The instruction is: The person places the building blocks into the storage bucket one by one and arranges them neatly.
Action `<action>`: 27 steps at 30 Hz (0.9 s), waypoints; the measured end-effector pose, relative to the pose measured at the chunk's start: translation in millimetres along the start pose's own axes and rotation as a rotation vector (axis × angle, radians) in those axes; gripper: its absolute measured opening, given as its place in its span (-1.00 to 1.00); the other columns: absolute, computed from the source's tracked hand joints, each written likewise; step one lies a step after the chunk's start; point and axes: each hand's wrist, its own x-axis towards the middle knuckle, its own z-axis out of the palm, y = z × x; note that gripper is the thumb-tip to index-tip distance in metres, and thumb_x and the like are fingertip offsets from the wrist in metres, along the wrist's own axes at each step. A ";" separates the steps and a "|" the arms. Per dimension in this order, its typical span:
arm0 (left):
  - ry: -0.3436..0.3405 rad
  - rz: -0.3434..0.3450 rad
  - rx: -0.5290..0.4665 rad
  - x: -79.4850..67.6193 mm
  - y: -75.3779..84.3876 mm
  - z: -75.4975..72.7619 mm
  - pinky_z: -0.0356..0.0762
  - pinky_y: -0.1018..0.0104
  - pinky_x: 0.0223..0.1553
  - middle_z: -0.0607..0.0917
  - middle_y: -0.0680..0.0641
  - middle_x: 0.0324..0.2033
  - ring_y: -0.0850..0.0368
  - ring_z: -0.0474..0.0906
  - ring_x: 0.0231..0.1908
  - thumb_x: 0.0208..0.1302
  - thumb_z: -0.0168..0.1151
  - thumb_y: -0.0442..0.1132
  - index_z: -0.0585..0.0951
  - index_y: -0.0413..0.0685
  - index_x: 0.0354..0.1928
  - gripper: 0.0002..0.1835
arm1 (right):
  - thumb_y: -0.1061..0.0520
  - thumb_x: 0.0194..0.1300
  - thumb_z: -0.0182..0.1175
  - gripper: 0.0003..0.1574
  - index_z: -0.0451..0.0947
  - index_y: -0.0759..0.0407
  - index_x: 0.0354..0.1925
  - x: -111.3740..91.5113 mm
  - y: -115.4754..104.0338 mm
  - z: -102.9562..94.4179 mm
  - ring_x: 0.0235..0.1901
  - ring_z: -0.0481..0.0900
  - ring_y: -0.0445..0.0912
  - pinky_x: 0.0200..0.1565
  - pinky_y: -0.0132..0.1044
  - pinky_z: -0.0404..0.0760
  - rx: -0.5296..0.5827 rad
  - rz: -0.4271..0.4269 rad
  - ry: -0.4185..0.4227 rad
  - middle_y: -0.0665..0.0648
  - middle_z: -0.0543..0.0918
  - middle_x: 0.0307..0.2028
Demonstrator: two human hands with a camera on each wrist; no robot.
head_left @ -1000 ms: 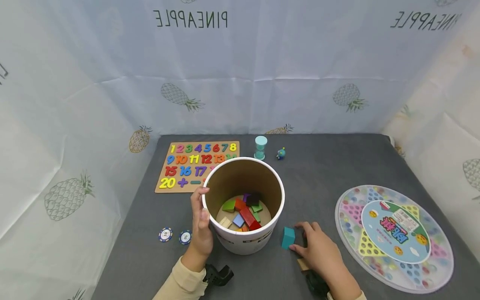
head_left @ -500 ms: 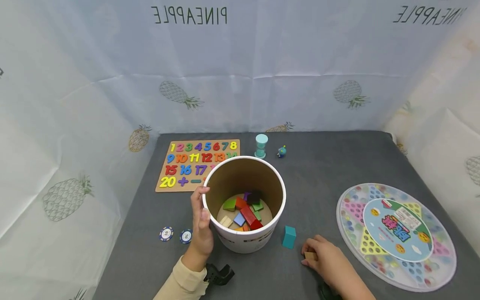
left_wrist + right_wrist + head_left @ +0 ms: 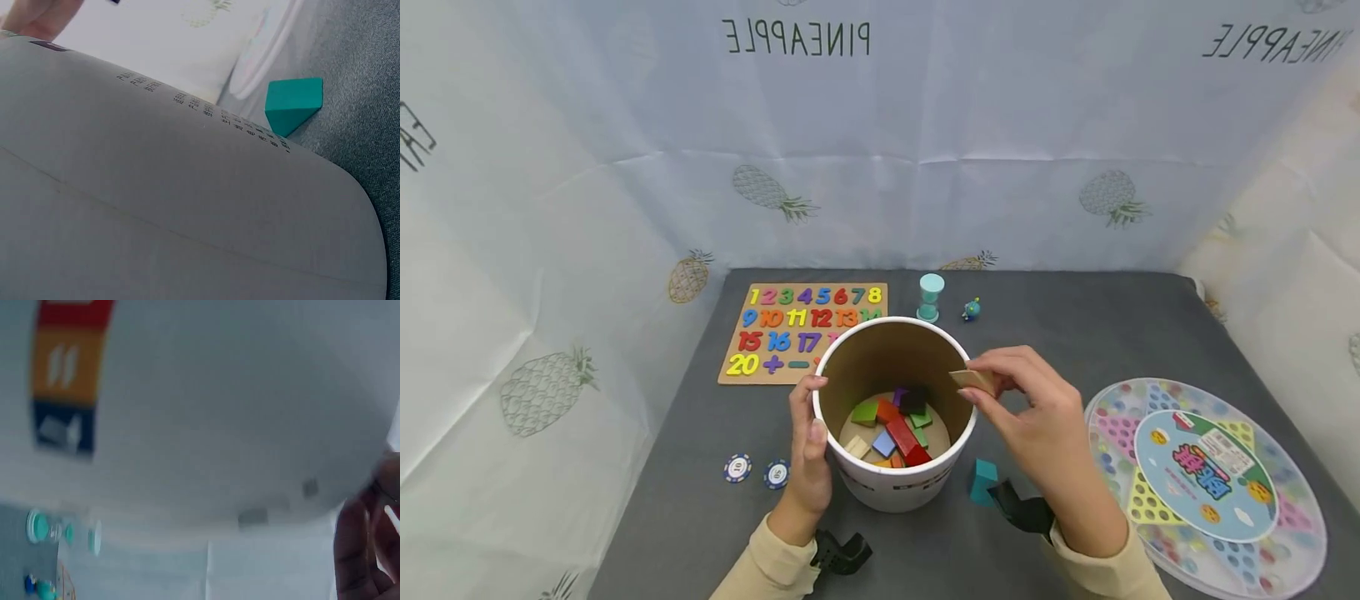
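Note:
A white paper bucket [image 3: 895, 493] stands on the table, with several coloured blocks on its bottom, among them a red block [image 3: 907, 440] and a light-green one [image 3: 865, 412]. My left hand [image 3: 807, 467] holds the bucket by its left side, fingertips at the rim. Over the right part of the rim, my right hand [image 3: 1037, 417] pinches a thin tan wooden block [image 3: 972, 380] between thumb and fingers. Below that hand, a teal block [image 3: 982, 482] lies on the table close to the bucket; the left wrist view shows its wedge-like side [image 3: 294, 100].
Behind the bucket lies a wooden number board [image 3: 767, 333], partly covered by it. A teal hourglass [image 3: 929, 298] and a small blue-green toy [image 3: 972, 309] stand at the back. Two poker chips [image 3: 737, 468] lie left. A round Chinese checkers set [image 3: 1206, 479] occupies the right side.
My right hand has left the teal block, picked up the tan block from the table and raised it to the bucket's right rim. My left hand keeps its hold on the bucket.

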 end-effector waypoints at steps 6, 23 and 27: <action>-0.003 0.008 0.005 -1.1 -1.6 -0.5 0.22 0.05 0.17 0.12 -0.36 0.26 -0.42 0.05 0.21 0.41 -0.32 0.08 0.03 -0.23 0.28 -0.39 | 0.25 -0.06 0.49 -0.59 0.69 -0.04 -0.19 9.4 -2.0 20.1 -0.03 0.52 -0.14 -0.01 -0.37 0.47 -0.006 0.014 -0.175 -0.16 0.67 -0.18; 0.000 0.002 0.013 -0.4 1.5 2.6 0.19 0.03 0.18 0.10 -0.31 0.30 -0.38 0.03 0.23 0.41 -0.32 0.10 0.03 -0.22 0.28 -0.39 | -0.05 -0.09 0.52 -0.36 0.52 0.02 -0.02 -100.4 72.4 11.1 -0.35 0.46 -0.17 -0.33 -0.21 0.48 -0.278 0.675 -0.705 0.02 0.41 -0.23; 0.002 0.016 0.006 0.1 0.8 3.4 0.17 -0.06 0.17 0.11 -0.26 0.31 -0.34 0.03 0.24 0.42 -0.32 0.10 0.03 -0.23 0.27 -0.39 | -0.06 -0.19 0.56 -0.43 0.57 -0.05 -0.16 -123.7 73.2 27.1 -0.40 0.40 -0.19 -0.31 -0.23 0.45 -0.309 0.716 -0.667 -0.02 0.38 -0.27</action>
